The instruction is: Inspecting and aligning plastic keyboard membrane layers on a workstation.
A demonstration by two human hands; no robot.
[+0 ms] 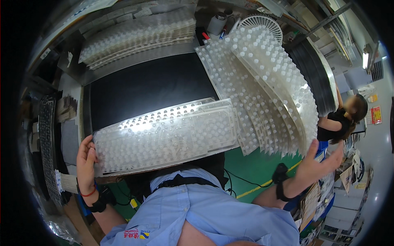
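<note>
My left hand (86, 162) grips the left end of a stack of clear plastic blister trays (164, 135) that lies across the near edge of a black work mat (139, 90), close to my chest. My right hand (318, 162) is raised at the right with fingers spread, holding nothing, just beside the lower edge of a fanned, leaning pile of clear bumpy trays (266, 86). Both wrists carry black bands; the left one also has a red cord.
A second stack of clear trays (139, 35) lies at the back left. A white round fan grille (262, 22), markers and a white roll sit at the back. Another person (340, 121) in black stands at the right. Green floor shows below the table.
</note>
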